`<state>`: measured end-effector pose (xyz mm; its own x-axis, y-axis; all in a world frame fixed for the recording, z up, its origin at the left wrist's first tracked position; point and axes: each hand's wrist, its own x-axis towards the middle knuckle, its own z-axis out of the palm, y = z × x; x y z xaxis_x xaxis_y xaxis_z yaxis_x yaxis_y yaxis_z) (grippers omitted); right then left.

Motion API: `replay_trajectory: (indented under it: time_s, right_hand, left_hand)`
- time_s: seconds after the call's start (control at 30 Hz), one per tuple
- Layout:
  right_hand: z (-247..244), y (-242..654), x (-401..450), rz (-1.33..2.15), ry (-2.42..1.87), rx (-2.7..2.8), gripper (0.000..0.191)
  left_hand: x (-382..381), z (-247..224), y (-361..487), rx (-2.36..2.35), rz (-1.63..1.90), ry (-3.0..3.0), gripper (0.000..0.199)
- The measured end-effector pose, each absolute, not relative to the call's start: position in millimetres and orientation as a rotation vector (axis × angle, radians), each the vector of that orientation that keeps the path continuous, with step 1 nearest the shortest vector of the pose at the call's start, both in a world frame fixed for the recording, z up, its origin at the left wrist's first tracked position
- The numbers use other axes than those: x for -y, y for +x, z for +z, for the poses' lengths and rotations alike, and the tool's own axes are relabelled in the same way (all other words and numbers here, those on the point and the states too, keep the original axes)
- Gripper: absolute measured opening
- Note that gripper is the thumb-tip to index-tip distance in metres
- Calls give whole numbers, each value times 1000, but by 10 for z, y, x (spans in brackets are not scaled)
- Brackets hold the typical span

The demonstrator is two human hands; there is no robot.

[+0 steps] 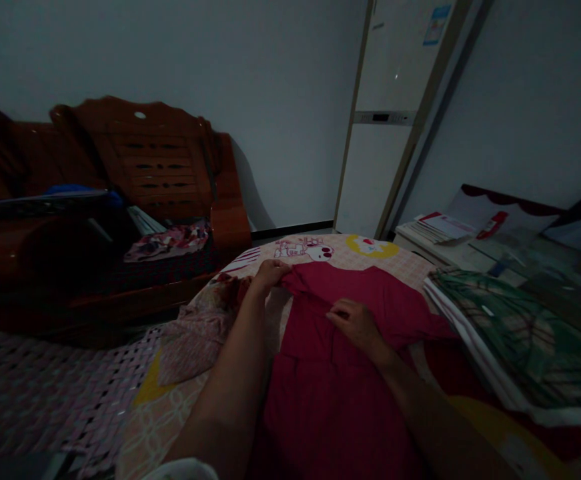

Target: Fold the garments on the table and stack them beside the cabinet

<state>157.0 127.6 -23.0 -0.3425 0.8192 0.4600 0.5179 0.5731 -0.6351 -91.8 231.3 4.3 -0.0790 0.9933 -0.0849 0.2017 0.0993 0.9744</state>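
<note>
A dark pink garment [340, 400] lies spread over a patterned cloth [170, 413] in front of me. At the garment's upper left corner, my left hand [271, 272] is closed, pinching its edge. Near the middle of the upper part, my right hand [355, 321] has its fingers curled together on the fabric, at a fold. The lower part of the garment runs down between my forearms toward the bottom of the view.
A pinkish folded cloth [195, 340] lies to the left, and green plaid fabric [515, 333] is stacked at the right. Behind are a wooden bench [165, 173], a tall white cabinet unit [375, 167] and a side table with papers [440, 228].
</note>
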Motion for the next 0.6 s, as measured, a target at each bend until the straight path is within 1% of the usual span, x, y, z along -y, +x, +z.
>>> replay_trajectory:
  time_s: [0.1,0.17,0.3,0.37,0.43,0.5,0.6]
  right_hand:
    - [-214,1567,-1286,600,-1109,1905,20]
    - [-228,1572,-1295,678,-1157,1835,21]
    - [-272,1605,-1312,693,-1243,1764,28]
    - [-283,1624,-1318,671,-1271,1769,29]
    - [-287,1633,-1322,670,-1285,1784,30]
    - [-288,1632,-1325,681,-1283,1803,30]
    - [-297,1621,-1324,695,-1272,1826,32]
  left_hand:
    - [-2307,87,-745,-1366,1209,1183,18]
    - [-2259,120,-604,-1211,1226,1249,27]
    - [-2163,160,-435,-813,1065,1446,52]
    - [-2177,142,-483,-772,1126,1417,55]
    - [-2243,83,-616,-851,1301,1313,53]
    - [-2332,-15,-782,-999,1468,1181,45]
    - [-2439,-196,-955,-1271,1530,1004,27]
